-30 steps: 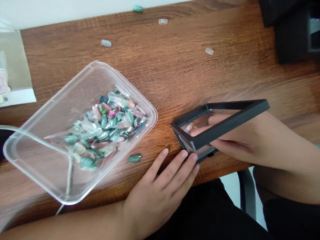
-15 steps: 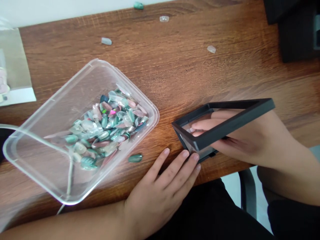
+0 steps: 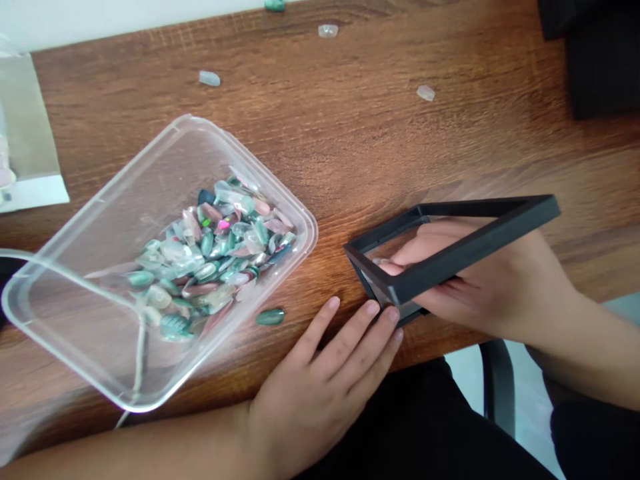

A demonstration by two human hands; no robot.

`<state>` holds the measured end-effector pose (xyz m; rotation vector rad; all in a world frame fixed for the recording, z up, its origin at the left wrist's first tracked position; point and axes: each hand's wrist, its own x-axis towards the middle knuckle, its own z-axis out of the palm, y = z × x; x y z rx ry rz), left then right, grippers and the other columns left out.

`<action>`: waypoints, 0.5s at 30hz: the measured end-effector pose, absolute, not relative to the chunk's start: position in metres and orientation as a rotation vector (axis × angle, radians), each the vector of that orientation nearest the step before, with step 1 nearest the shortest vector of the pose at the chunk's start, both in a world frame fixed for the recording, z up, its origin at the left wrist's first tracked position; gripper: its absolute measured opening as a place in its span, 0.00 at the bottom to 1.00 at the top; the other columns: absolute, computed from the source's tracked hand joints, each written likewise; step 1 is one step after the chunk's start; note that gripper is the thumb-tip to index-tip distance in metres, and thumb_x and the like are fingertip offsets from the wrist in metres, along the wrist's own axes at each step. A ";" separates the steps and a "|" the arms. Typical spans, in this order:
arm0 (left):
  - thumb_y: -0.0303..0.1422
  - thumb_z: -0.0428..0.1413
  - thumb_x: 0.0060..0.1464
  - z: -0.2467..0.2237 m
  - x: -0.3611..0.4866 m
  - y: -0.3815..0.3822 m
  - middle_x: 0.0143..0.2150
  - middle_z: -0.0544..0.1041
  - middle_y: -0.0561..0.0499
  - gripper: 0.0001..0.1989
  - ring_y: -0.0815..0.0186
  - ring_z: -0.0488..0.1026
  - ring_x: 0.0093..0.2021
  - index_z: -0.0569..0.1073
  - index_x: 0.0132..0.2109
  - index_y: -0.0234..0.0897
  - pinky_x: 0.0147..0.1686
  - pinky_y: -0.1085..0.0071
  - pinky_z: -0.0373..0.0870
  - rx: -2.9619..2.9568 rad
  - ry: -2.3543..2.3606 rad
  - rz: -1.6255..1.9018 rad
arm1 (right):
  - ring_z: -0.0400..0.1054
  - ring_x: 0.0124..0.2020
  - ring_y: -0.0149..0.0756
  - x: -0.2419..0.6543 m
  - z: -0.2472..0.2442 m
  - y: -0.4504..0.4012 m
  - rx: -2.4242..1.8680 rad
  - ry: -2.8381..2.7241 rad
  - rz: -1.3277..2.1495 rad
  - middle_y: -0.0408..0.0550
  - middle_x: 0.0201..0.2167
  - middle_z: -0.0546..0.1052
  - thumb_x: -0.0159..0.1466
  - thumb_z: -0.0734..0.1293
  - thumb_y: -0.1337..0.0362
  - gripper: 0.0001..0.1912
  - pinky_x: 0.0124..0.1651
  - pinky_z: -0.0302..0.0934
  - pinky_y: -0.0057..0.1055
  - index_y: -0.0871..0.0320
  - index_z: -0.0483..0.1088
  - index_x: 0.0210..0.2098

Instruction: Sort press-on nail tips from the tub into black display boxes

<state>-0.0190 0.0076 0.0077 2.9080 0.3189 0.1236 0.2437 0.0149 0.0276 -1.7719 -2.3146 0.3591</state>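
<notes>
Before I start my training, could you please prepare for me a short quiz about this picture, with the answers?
1. Which hand shows partly through the black frame? A: left; B: right.
2. Fill the gap: a loose ___ nail tip lies between the clear container and the left hand.
3. True or false: every piece inside the container is green.

Key: 1. B, the right hand. 2. Green. 3. False: pink ones are also there.
</notes>
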 end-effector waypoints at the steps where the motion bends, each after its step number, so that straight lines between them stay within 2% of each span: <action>1: 0.41 0.54 0.66 0.008 -0.019 0.007 0.78 0.53 0.41 0.34 0.49 0.48 0.77 0.58 0.74 0.32 0.78 0.44 0.32 2.909 0.318 0.121 | 0.75 0.30 0.39 0.243 0.028 0.015 -1.758 -2.329 0.342 0.43 0.26 0.77 0.71 0.61 0.56 0.19 0.35 0.62 0.37 0.53 0.74 0.27; 5: 0.40 0.53 0.67 0.008 -0.020 0.007 0.78 0.54 0.42 0.34 0.50 0.50 0.77 0.59 0.74 0.33 0.78 0.44 0.31 2.912 0.317 0.132 | 0.72 0.28 0.41 0.239 0.029 0.015 -1.740 -2.376 0.250 0.43 0.23 0.75 0.70 0.61 0.59 0.19 0.33 0.57 0.39 0.53 0.70 0.23; 9: 0.40 0.52 0.67 0.008 -0.018 0.008 0.78 0.54 0.43 0.32 0.51 0.51 0.77 0.59 0.74 0.33 0.78 0.44 0.31 2.915 0.319 0.125 | 0.66 0.24 0.38 0.234 0.032 0.018 -1.675 -2.427 0.220 0.43 0.20 0.72 0.70 0.58 0.60 0.23 0.32 0.53 0.39 0.52 0.68 0.20; 11: 0.39 0.52 0.67 0.008 -0.018 0.008 0.78 0.55 0.43 0.32 0.51 0.51 0.76 0.59 0.74 0.33 0.78 0.44 0.30 2.916 0.319 0.129 | 0.68 0.25 0.38 0.237 0.034 0.018 -1.650 -2.453 0.235 0.42 0.20 0.72 0.72 0.58 0.59 0.23 0.32 0.53 0.39 0.51 0.69 0.21; 15: 0.39 0.51 0.68 0.009 -0.018 0.008 0.78 0.55 0.43 0.31 0.51 0.51 0.76 0.60 0.74 0.34 0.78 0.44 0.30 2.918 0.321 0.116 | 0.71 0.28 0.39 0.254 0.040 0.014 -1.589 -2.457 0.343 0.42 0.27 0.79 0.75 0.58 0.52 0.23 0.32 0.56 0.39 0.50 0.74 0.28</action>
